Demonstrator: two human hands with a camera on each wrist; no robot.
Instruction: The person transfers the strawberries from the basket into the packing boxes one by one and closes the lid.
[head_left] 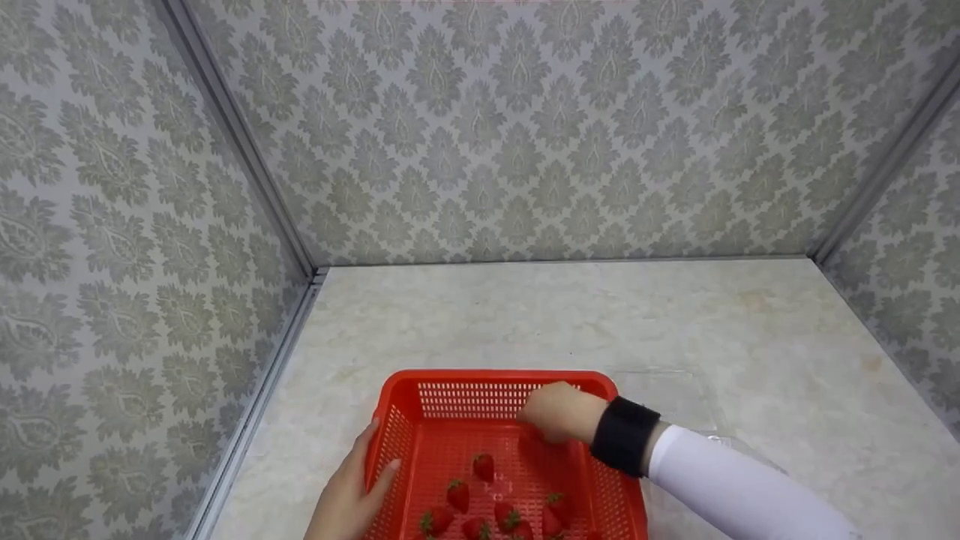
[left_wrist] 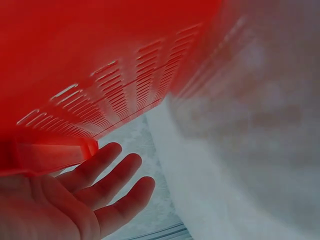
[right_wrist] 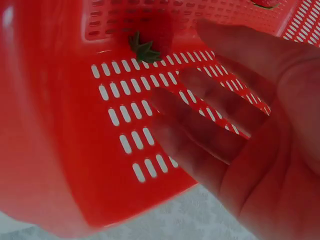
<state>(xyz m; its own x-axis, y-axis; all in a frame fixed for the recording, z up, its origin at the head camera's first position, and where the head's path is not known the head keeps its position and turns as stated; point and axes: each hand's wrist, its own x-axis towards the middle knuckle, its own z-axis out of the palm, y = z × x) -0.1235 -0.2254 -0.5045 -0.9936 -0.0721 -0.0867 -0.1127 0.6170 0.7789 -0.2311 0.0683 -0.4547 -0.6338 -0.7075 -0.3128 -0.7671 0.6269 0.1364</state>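
Note:
A red plastic basket (head_left: 510,375) with slotted walls stands at the front of the table. Several strawberries (head_left: 484,466) lie on its floor, mostly at the near end. My left hand (head_left: 352,484) is at the basket's left rim, thumb inside and fingers outside. In the left wrist view those fingers (left_wrist: 122,200) extend loosely, apart from the slotted wall. My right hand (head_left: 562,411) reaches into the far right corner. In the right wrist view its fingers (right_wrist: 182,145) are spread beside a strawberry (right_wrist: 155,30) with green leaves, not closed round it.
Clear plastic containers (head_left: 667,394) lie on the pale table (head_left: 540,315) right of the basket, partly behind my right forearm. Patterned wall panels (head_left: 480,135) enclose the table at the back and both sides, with grey metal strips (head_left: 247,157) at the corners.

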